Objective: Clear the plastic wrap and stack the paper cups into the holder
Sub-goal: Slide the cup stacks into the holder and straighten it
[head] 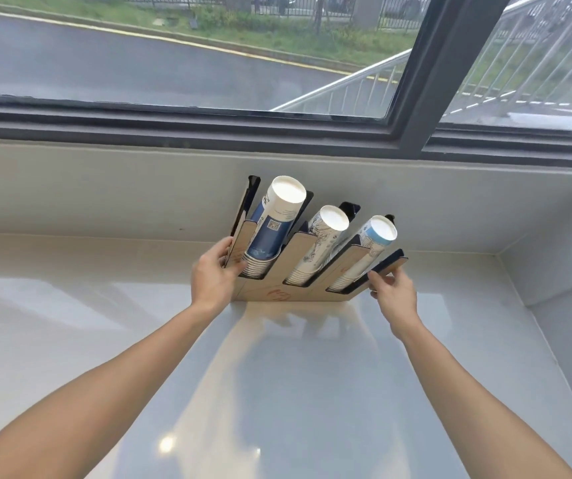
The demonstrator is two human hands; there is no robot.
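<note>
Now both hands grip the ends of the loaded cup holder on the tabletop.

Both bare arms reach forward and slightly inward over the glossy white tabletop (pixel 277 392). The left hand (pixel 212 276) closes on the left end of the holder (pixel 277 293) — thumb on the front panel, fingers (pixel 238 266) curled beside the blue cup stack (pixel 270 224). The right hand (pixel 395 290) pinches the holder's far-right divider, fingertips (pixel 376 276) on its lower edge. The holder stands against the wall below the window (pixel 208 53), its slots fanned upward. Three stacks of paper cups sit in it, bases up: the blue one at left, a line-drawn middle stack (pixel 322 236), and a light-blue-banded right stack (pixel 371 247) just above the right fingers.
</note>
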